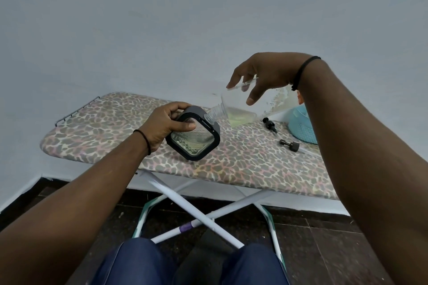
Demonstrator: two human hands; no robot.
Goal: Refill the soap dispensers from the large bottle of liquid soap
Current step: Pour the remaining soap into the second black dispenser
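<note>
My left hand [165, 124] grips a square soap dispenser [194, 134] with a black frame and patterned clear sides, tilted over the ironing board [111, 122]. My right hand [257, 76] holds a clear plastic bottle [234, 109] tipped on its side, fingers curled over its top. A little yellowish liquid lies in the bottle's lower side. The bottle's threaded mouth touches the dispenser's upper right corner. No stream of liquid is visible between them.
Two black pump heads [269, 124] [290, 144] with tubes lie on the board to the right. A turquoise basket [302, 126] sits at the board's right, partly behind my right arm. The board stands against a pale wall; its white crossed legs are below.
</note>
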